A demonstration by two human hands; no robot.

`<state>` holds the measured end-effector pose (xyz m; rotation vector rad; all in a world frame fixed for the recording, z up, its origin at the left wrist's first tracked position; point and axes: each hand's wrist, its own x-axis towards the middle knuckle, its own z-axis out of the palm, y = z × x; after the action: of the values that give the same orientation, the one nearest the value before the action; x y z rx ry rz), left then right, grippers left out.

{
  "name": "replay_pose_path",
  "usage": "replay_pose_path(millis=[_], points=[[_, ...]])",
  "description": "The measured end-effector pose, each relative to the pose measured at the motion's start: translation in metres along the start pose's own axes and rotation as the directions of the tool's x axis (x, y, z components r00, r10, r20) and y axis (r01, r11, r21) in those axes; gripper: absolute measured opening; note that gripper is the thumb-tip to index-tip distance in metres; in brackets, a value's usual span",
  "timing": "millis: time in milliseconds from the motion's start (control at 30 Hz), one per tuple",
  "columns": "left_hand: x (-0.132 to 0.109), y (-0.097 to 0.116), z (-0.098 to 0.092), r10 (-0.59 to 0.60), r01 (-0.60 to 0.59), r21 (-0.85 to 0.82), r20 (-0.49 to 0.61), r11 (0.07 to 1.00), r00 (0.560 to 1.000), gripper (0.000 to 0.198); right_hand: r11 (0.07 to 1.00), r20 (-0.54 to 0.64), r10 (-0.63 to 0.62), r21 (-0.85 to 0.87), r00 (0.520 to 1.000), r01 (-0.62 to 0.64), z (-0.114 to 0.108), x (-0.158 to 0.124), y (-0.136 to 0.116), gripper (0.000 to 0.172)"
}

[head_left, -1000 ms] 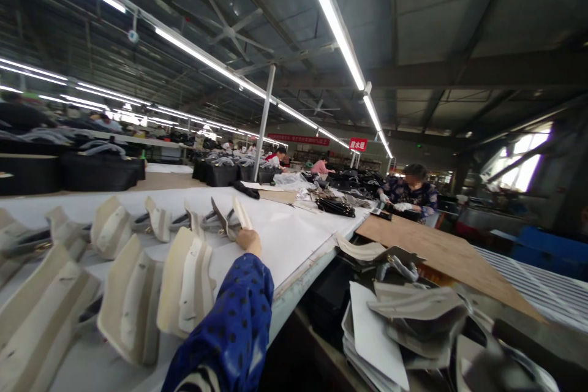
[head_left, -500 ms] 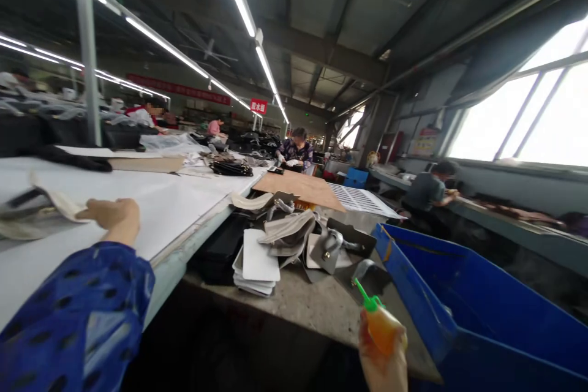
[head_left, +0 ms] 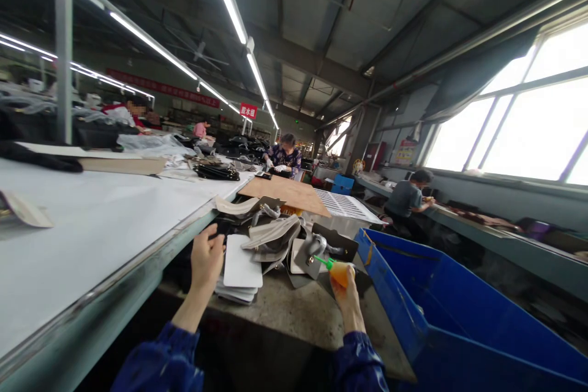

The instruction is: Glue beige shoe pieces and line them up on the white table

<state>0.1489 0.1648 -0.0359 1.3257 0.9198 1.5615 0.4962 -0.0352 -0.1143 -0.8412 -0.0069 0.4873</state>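
My right hand (head_left: 345, 294) is wrapped round a squeeze bottle (head_left: 340, 273) of orange liquid, its green nozzle pointing left toward the grey bag pieces. My left hand (head_left: 206, 257) is empty, fingers apart, just left of a stack of white rectangular boards (head_left: 242, 263). Behind the stack lies a heap of grey and beige bag pieces (head_left: 275, 239), some with metal fittings and wrapped handles. At the far left, a beige bag piece (head_left: 25, 208) rests on the white tabletop (head_left: 105, 214), partly out of the picture.
A large blue bin (head_left: 422, 312) stands at the right of the low bench (head_left: 294, 312). Farther off lie a brown board (head_left: 285, 193) and a striped sheet (head_left: 349, 203). One person (head_left: 283, 156) works ahead, another (head_left: 407, 196) at the right by the windows.
My left hand has let go of the beige bag piece on the white table and moved right, beside the white boards. My right hand has raised the bottle, its nozzle now tipped left.
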Motion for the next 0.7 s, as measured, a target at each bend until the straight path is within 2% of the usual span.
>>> replay_pose_path(millis=[67,167,300,333,400,467,600,667,700], points=[[-0.029,-0.019,0.001,-0.056,0.058,-0.012,0.106,0.998,0.993,0.030,1.000,-0.030,0.014,-0.013,0.999,-0.014,0.002,-0.003,0.007,0.033],[-0.057,-0.045,-0.002,-0.153,0.162,-0.008,0.272,0.987,0.950,0.025,1.000,-0.024,0.000,-0.001,1.000,0.000,0.002,-0.026,0.012,0.032],[-0.082,-0.064,-0.003,-0.244,0.287,-0.028,0.452,0.957,0.858,0.034,0.994,0.119,-0.018,0.113,0.993,0.004,0.008,-0.081,0.001,0.032],[-0.088,-0.065,-0.001,-0.261,0.319,-0.037,0.490,0.947,0.831,0.040,0.990,0.172,0.004,0.140,0.985,-0.028,0.010,-0.098,-0.005,0.034],[-0.099,-0.064,0.002,-0.297,0.391,-0.058,0.552,0.919,0.779,0.059,0.975,0.297,0.087,0.170,0.951,-0.142,0.014,-0.134,-0.017,0.048],[-0.107,-0.059,0.005,-0.324,0.462,-0.094,0.592,0.882,0.738,0.079,0.944,0.416,0.211,0.149,0.884,-0.295,0.016,-0.167,-0.027,0.065],[-0.113,-0.044,0.001,-0.292,0.553,-0.226,0.659,0.802,0.693,0.105,0.859,0.499,0.408,0.072,0.765,-0.506,0.015,-0.213,-0.029,0.088],[-0.110,-0.033,-0.007,-0.244,0.590,-0.283,0.715,0.756,0.655,0.108,0.841,0.514,0.444,0.042,0.734,-0.539,0.017,-0.224,-0.021,0.085],[-0.108,-0.028,-0.013,-0.222,0.612,-0.299,0.745,0.732,0.629,0.106,0.855,0.537,0.417,0.043,0.733,-0.517,0.019,-0.228,-0.017,0.078]])
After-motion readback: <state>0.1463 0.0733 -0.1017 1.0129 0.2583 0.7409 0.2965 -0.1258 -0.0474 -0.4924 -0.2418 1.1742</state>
